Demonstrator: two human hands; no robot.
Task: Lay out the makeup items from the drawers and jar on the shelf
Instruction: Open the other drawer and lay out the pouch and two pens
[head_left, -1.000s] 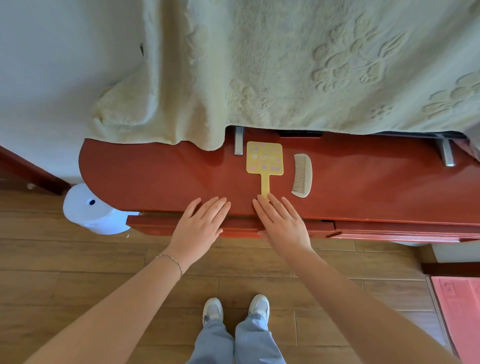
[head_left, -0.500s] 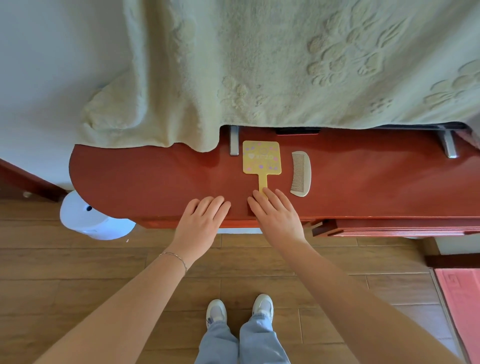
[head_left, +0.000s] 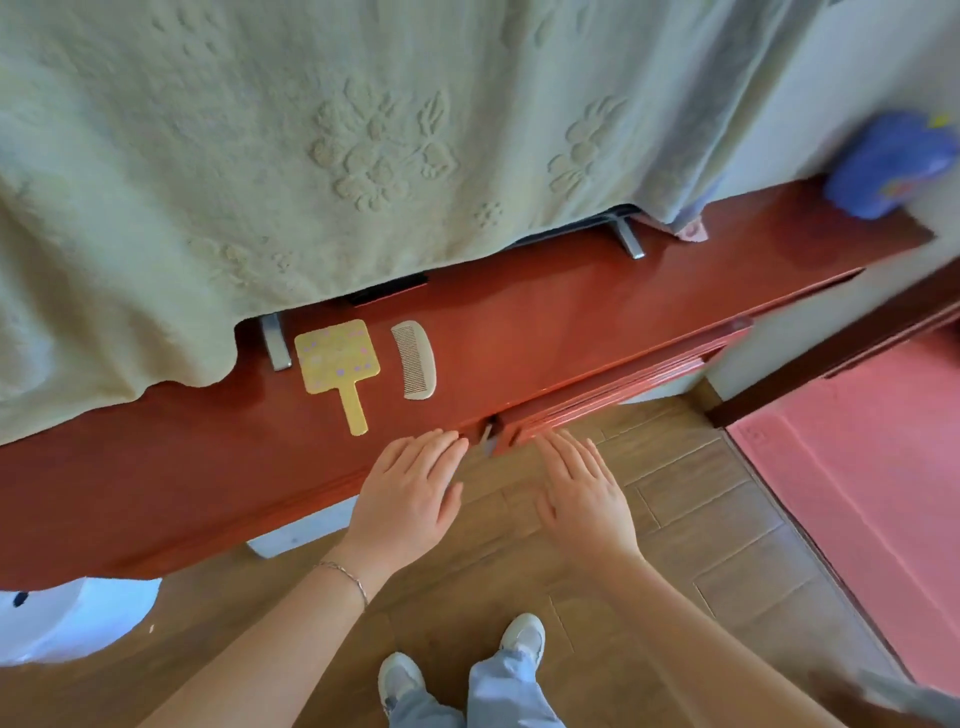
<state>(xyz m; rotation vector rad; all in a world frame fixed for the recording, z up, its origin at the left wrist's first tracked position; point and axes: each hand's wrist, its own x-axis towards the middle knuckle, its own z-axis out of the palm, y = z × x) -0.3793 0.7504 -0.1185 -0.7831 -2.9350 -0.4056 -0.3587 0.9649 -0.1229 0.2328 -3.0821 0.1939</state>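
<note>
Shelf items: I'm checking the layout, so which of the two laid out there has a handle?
The yellow hand mirror, left of the cream comb. Its narrow handle points toward the left hand; the comb is a curved, toothed piece without one.

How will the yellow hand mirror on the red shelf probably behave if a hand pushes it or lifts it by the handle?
The yellow hand mirror lies flat, so it will probably slide and not roll or tip. The red shelf looks glossy, so a light push may move it easily. It looks thin and probably light and stiff; any mirror glass could be fragile.
</note>
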